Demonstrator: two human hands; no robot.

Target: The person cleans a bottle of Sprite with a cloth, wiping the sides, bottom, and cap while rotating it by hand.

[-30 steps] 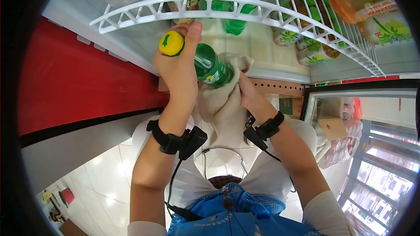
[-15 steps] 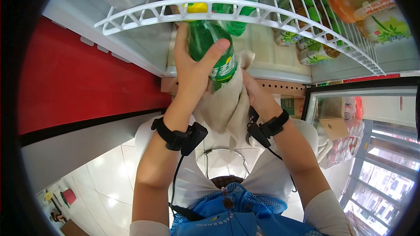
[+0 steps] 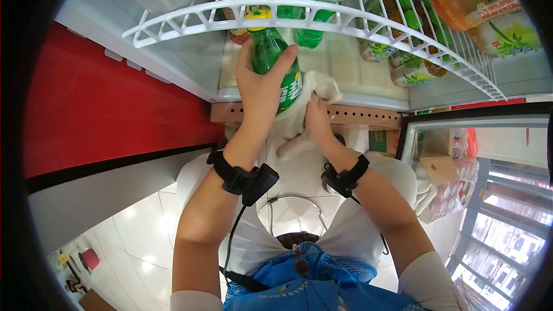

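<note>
A green soda bottle (image 3: 266,52) with a yellow cap tilts at the front of the fridge, its neck behind the wire shelf's edge. My left hand (image 3: 259,83) is wrapped round its body, thumb on the right side. My right hand (image 3: 317,116) grips a pale cloth (image 3: 296,118), which lies against the bottle's lower right side and hangs below it. Some of the right fingers are hidden by the cloth.
A white wire shelf (image 3: 345,16) curves over the hands, with large bottles on it. Further green bottles (image 3: 310,35) stand behind, and several cans (image 3: 417,72) lie to the right. The glass door (image 3: 478,116) is swung out at right. A metal-rimmed stool (image 3: 294,213) stands below.
The bottle has shifted slightly down, with more of its yellow cap showing. My right hand has moved left and up with the cloth, which is bunched higher beside the bottle.
</note>
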